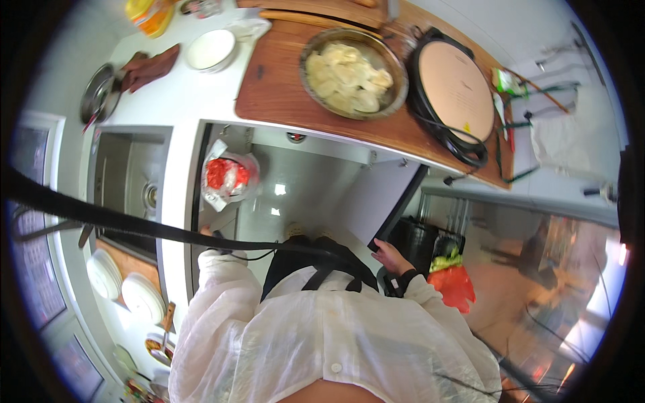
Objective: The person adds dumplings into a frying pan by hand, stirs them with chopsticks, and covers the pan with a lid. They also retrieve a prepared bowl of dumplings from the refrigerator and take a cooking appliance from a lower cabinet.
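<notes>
Two cabinet doors stand swung out below the counter on either side of me. My right hand (392,257) is at the outer edge of the right cabinet door (385,196), its fingertips touching the dark rim. My left hand (206,230) shows only in part beside the left door's dark edge (195,201); a black strap and the sleeve hide the rest. Near it hangs a bag-lined bin (229,176) with red and clear plastic inside. On the wooden board above, a metal bowl (352,113) holds pale, flat pieces of food.
A round electric griddle (456,90) with its cord lies right of the bowl. To the left are a white bowl (210,49), a brown cloth (151,68), a metal pan (101,93) and the sink (138,176). Stacked white plates (143,297) stand lower left. A red plastic bag (452,287) is at my right.
</notes>
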`<state>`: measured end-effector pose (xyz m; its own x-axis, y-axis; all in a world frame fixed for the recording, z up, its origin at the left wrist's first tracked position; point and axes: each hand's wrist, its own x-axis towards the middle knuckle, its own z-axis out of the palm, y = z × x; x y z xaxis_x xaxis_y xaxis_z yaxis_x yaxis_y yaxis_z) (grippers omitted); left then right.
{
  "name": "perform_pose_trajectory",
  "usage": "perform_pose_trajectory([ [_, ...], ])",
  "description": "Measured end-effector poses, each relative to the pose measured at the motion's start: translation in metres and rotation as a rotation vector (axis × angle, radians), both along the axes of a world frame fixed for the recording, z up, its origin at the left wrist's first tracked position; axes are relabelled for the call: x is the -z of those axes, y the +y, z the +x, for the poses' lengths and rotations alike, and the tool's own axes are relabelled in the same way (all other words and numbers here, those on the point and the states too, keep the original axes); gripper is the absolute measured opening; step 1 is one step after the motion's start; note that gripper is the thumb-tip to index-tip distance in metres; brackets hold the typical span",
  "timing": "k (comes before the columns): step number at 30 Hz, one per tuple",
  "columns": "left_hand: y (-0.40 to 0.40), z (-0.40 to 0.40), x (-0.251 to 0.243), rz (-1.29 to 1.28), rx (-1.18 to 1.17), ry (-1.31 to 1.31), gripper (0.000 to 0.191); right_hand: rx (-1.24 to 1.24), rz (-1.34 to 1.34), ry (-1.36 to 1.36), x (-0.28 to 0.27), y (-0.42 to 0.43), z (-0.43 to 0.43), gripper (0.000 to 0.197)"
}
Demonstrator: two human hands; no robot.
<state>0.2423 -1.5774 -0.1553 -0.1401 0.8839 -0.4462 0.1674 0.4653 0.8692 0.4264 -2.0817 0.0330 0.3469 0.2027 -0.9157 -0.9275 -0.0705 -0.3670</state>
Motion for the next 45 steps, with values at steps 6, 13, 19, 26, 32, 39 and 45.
perform_pose_trajectory([
  [6, -0.053, 0.010, -0.066, 0.289, 0.356, 0.664, 0.028, -0.083, 0.450, 0.009, 0.027, 0.031, 0.035, 0.017],
  [13, -0.201, 0.114, -0.117, 0.125, 1.571, -0.120, 0.065, -0.378, 0.758, -0.238, 0.026, 0.121, 0.124, 0.049],
  [19, -0.249, 0.073, -0.182, 0.185, 1.354, -0.288, 0.034, -0.740, 0.390, 0.001, 0.026, 0.127, 0.129, 0.033],
  [26, -0.369, -0.216, -0.252, 0.191, 0.058, -0.291, 0.015, -1.870, 0.429, -0.189, 0.029, 0.189, -0.021, 0.016],
  [32, -0.602, -0.366, -0.318, 0.064, -0.675, -0.127, 0.015, -2.423, 1.230, -0.551, -0.139, 0.221, -0.337, 0.015],
  [39, -0.793, -0.440, -0.261, 0.412, -1.165, -0.033, 0.019, -2.195, 2.438, -0.703, -0.289, 0.056, -0.736, 0.025],
  [45, -0.847, -0.475, -0.306, 0.151, -1.509, -0.075, 0.016, -2.016, 2.824, -1.308, -0.337, -0.070, -1.018, 0.034],
])
